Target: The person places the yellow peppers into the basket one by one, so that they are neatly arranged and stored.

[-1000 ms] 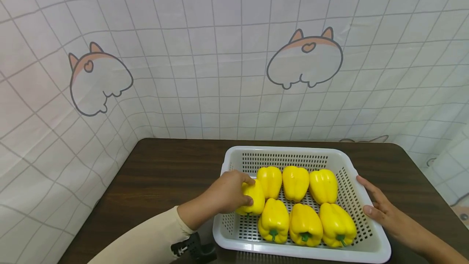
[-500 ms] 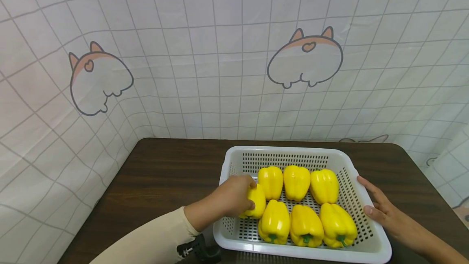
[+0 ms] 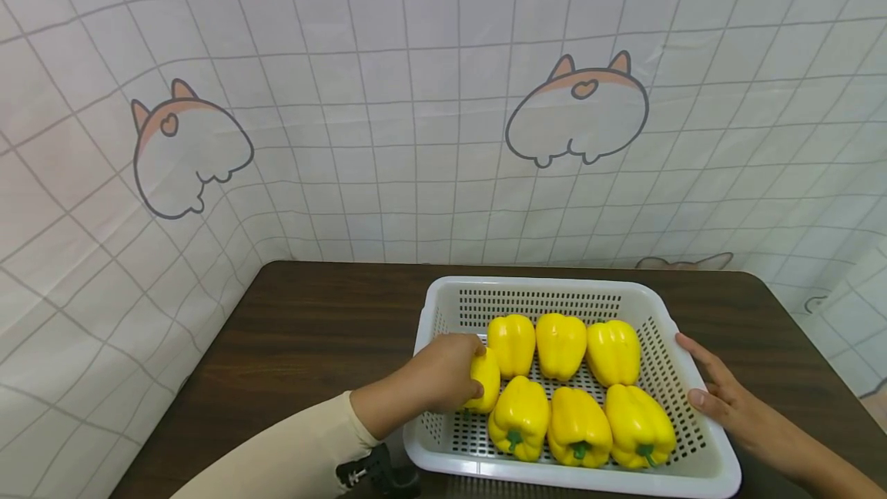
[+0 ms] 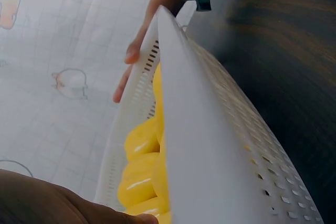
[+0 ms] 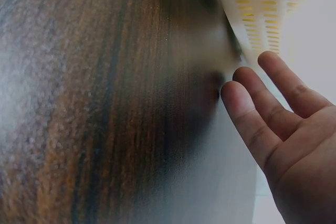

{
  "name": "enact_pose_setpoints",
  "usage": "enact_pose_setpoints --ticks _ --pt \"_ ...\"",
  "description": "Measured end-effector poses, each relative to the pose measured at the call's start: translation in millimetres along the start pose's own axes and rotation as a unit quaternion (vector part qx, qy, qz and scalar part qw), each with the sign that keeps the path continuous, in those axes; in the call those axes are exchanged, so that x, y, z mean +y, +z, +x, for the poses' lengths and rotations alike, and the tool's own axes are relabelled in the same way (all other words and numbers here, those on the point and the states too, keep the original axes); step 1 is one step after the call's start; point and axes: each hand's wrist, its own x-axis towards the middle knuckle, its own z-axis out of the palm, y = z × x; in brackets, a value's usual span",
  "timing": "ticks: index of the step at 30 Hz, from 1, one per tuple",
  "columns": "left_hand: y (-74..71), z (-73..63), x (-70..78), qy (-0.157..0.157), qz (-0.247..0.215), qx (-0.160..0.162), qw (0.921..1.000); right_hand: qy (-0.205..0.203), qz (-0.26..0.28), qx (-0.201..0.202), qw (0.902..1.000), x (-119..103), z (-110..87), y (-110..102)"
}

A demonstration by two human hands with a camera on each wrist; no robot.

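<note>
A white perforated plastic basket [image 3: 540, 476] holds two rows of yellow bell peppers. At its left end my left hand [image 3: 443, 376] grips one bell pepper [image 3: 489, 380], covering most of it. Thumb and fingertips lie on its right side, close to the neighbouring front pepper [image 3: 521, 418]. In the left wrist view part of the left hand [image 4: 68, 203] shows at the bottom, next to the peppers [image 4: 139, 177]. My right hand [image 3: 728, 403] touches the basket's right rim, its fingers extended along the outer wall. The right wrist view shows that hand [image 5: 294, 129] with relaxed fingers beside the basket [image 5: 252, 3].
The basket stands on a dark wooden table [image 3: 326, 329], near its front edge. Behind and to the left hangs a white gridded curtain [image 3: 416, 137] with cartoon corgi prints. A black strap mount [image 3: 377, 472] sits on the left wrist below the beige sleeve [image 3: 291, 445].
My left hand has moved slightly right and down, still gripping the pepper, which is now more covered. The front-left pepper has tilted a little. The right hand keeps its place at the rim.
</note>
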Motion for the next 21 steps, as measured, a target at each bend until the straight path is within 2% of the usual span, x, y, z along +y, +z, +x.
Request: enact_pose_setpoints --ticks 6,13,17,21 --pt "-0.9 -2.4 1.4 0.011 0.018 0.0 0.9998 -0.003 0.003 -0.011 0.9999 0.5 -0.4 -1.6" --pt "-3.7 -9.1 2.1 0.013 0.019 0.01 0.9997 -0.016 0.0 -0.015 0.9998 1.4 -1.1 -4.9" --pt "-5.8 -14.9 -0.6 0.017 -0.006 0.021 0.9996 -0.022 -0.009 -0.017 0.9996 -0.1 -2.1 -5.9" --pt "-10.8 -21.8 -6.6 0.029 -0.042 0.041 0.9979 -0.018 -0.042 -0.004 0.9989 -5.2 -3.5 -6.4"
